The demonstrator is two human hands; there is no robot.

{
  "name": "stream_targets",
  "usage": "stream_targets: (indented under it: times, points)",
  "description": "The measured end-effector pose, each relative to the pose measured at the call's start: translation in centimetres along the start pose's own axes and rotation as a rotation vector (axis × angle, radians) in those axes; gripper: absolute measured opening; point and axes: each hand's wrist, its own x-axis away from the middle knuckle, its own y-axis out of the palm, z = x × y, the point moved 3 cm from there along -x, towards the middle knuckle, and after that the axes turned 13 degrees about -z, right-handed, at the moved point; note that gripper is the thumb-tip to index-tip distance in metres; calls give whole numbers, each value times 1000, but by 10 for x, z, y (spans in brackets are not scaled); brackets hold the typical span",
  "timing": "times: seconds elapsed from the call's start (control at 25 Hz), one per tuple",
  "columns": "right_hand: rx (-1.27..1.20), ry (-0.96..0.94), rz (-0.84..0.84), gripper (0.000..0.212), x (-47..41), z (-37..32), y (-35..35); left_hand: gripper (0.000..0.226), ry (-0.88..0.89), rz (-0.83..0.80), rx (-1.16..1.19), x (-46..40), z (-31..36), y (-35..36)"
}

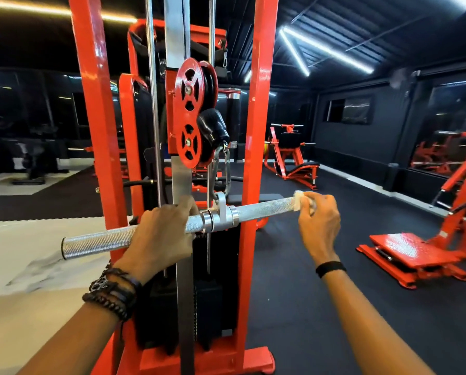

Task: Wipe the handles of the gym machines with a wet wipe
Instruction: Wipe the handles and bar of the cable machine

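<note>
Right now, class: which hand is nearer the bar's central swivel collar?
Left. The left hand grips the bar right beside the swivel collar; the right hand holds the wet wipe at the bar's far right end.

Left hand extended forward, fingers curled in an overhand grip. Right hand raised slightly higher, well apart to the right, fingers closed, pinching.

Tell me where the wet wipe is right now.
In the head view the wet wipe sits right of centre, pinched in the right hand against the right end of the knurled bar.
</note>
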Motion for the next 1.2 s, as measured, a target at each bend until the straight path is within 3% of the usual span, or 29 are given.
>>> stream_targets:
  times: [0.16, 0.28, 0.36, 0.48, 0.6, 0.68, 0.84, 0.96, 1.12, 1.2]
  points:
    - [-105, -360, -105, 14, 45, -61, 30, 43, 65, 43, -19, 2, 8, 1]
    - [-31, -496, -171, 13, 63, -73, 38, 43, 32, -5, -2, -1, 5, 1]
    - [36, -431, -97, 10, 50, -53, 26, 35, 35, -8, -6, -2, 0, 1]
    - [61, -118, 6, 12, 9, -6, -5, 15, 77, 35, 28, 1, -9, 3]
    - [49, 50, 30, 17, -11, 11, -18, 27, 95, 102, 117, 2, -8, 3]
    - [-8, -8, -8, 15, 0, -8, -4, 33, 102, 123, 169, 0, -5, 3]
    - [-88, -293, -170, 15, 45, -66, 39, 42, 58, 72, 202, -7, -2, 5]
    - [-76, -372, -165, 14, 47, -72, 37, 50, 75, 51, 157, -9, 1, 3]
    - [58, -130, -97, 15, 8, -24, 11, 70, 27, -18, -16, -8, -3, 3]
    - [79, -1, -81, 18, -12, -4, -2, 57, 4, -14, -77, -7, -2, 1]
